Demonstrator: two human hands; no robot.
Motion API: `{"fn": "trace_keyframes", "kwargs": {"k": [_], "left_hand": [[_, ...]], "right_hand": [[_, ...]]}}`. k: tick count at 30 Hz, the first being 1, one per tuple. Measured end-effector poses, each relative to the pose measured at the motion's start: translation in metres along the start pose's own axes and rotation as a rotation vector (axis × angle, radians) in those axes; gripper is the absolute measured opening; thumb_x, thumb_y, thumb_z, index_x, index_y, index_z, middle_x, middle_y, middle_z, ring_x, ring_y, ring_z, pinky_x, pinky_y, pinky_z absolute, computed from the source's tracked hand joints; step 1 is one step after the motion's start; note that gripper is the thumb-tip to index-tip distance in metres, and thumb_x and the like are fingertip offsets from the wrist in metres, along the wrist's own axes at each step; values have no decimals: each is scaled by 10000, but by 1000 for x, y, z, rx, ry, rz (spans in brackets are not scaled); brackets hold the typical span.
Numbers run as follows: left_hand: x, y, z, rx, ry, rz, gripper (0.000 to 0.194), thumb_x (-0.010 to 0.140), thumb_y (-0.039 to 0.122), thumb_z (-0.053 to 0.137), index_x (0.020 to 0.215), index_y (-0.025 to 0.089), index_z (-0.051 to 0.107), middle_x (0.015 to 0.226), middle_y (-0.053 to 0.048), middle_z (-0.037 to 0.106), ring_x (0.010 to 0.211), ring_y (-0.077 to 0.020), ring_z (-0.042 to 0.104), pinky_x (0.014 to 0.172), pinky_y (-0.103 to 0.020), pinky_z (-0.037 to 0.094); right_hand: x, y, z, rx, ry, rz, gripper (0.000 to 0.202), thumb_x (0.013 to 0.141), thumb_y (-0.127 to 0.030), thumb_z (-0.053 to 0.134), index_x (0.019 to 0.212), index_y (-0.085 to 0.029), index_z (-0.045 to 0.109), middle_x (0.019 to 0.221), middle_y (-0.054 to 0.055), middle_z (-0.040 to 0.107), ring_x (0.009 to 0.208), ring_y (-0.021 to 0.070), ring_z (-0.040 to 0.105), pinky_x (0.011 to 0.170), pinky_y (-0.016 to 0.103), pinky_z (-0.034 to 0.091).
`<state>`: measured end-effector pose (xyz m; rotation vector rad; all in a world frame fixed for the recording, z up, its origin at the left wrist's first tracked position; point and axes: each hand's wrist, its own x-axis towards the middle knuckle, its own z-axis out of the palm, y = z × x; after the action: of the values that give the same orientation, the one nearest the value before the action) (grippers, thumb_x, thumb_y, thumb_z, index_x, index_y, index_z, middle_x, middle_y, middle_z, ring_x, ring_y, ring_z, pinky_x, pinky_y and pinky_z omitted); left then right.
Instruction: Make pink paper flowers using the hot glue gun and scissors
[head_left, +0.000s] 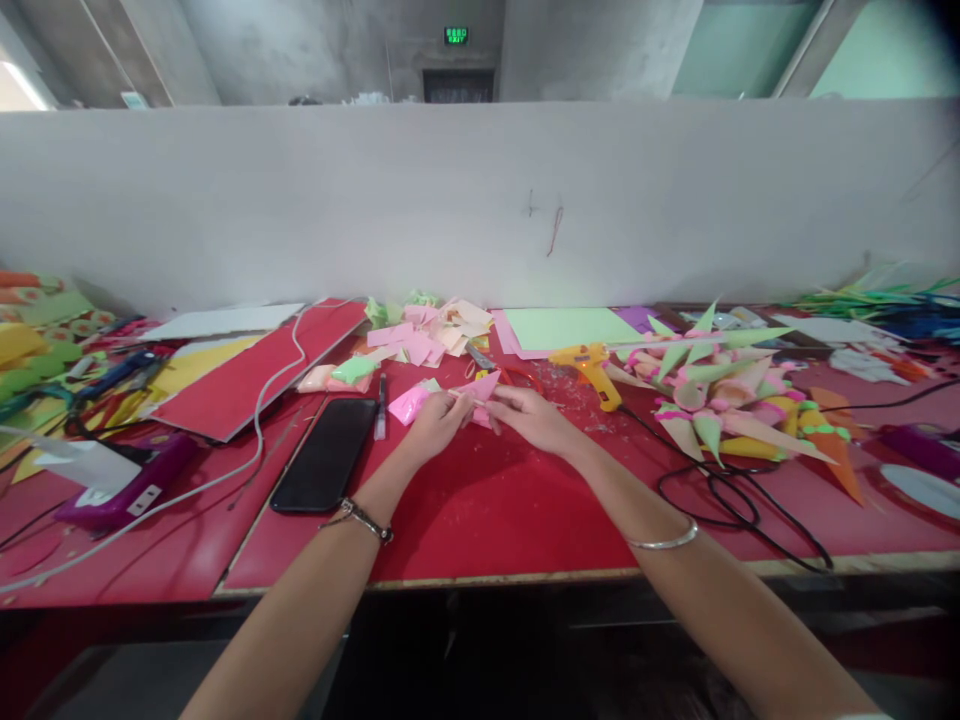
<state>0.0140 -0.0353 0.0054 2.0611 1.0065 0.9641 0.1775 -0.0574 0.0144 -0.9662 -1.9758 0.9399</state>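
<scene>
Over the middle of the red table, my left hand (pixel 439 425) and my right hand (pixel 534 416) meet at a small pink paper piece (pixel 484 386) with a pointed top. Fingers of both hands are closed on it, and part of the paper is hidden behind them. Just left of my left hand lies a shiny pink packet (pixel 409 402). Behind my hands are red-handled scissors (pixel 521 376). To the right rests a yellow glue gun (pixel 590 372), its black cord trailing over the table. A pen-like cutter (pixel 380 408) lies beside a black phone (pixel 324 455).
Paper cones in green, pink and yellow (pixel 712 385) are heaped at right. Loose pink and cream paper pieces (pixel 431 335) lie at the back, near green sheets (pixel 570 328). A purple power strip (pixel 135 485) and white cable (pixel 259 420) occupy the left. A white partition (pixel 337 200) stands behind.
</scene>
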Motion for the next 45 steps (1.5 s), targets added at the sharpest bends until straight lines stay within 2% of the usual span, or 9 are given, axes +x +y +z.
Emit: {"fn": "trace_keyframes", "kwargs": {"k": [4,8,11,21,24,29,34,40,45], "left_hand": [[0,1,-1,-8,-19,-10,423,832,344,260,458,161,334,435,41,332,434,-65,337,493,-220,281],[-1,3,-1,-19,-48,5,452,846,364,231,464,158,354,448,36,357,448,-68,354,522,-224,296],[-1,2,-1,-23,-56,8,460,851,366,226,466,158,367,452,33,374,457,-72,370,536,-224,308],[1,1,1,-22,-38,-21,478,854,385,228,480,151,411,472,22,424,483,-79,413,557,-223,326],[3,1,3,-9,43,-36,463,844,407,260,483,155,404,455,32,391,456,-76,380,512,-221,303],[5,0,3,-35,167,36,397,841,385,310,522,161,385,507,42,378,470,-67,352,499,-211,292],[5,0,4,-41,113,1,427,852,392,274,512,162,388,472,42,382,448,-69,363,495,-213,300],[5,-1,5,-76,14,-64,472,850,406,255,506,148,451,451,23,448,456,-80,431,516,-213,336],[5,2,6,-161,-10,-89,451,849,381,260,537,142,481,441,22,463,443,-79,440,514,-209,352]], "right_hand": [[1,3,-2,173,22,-21,212,785,-325,492,887,-150,555,715,-3,542,654,104,504,653,233,399],[1,3,-1,145,37,4,218,775,-339,503,729,-135,563,636,-11,529,612,98,493,633,230,395],[0,3,1,119,65,-2,240,773,-353,505,699,-131,558,622,-9,531,608,99,495,624,230,394],[2,4,1,99,81,-10,272,776,-356,487,874,-121,583,726,24,577,654,113,516,650,245,406],[5,-1,-3,15,64,13,249,782,-341,471,788,-120,586,655,9,559,610,107,500,617,236,393],[11,-14,-17,-201,3,15,272,800,-309,441,607,-139,530,570,-16,515,561,95,473,571,221,356],[9,-11,-23,-260,-45,43,320,812,-341,429,573,-140,501,543,-19,503,512,85,453,519,208,330],[6,5,-16,-366,65,-37,298,831,-330,412,808,-110,611,700,49,623,631,131,537,583,225,360],[3,10,-12,-452,54,-72,317,855,-324,370,931,-139,616,815,79,658,720,156,582,640,233,381]]}}
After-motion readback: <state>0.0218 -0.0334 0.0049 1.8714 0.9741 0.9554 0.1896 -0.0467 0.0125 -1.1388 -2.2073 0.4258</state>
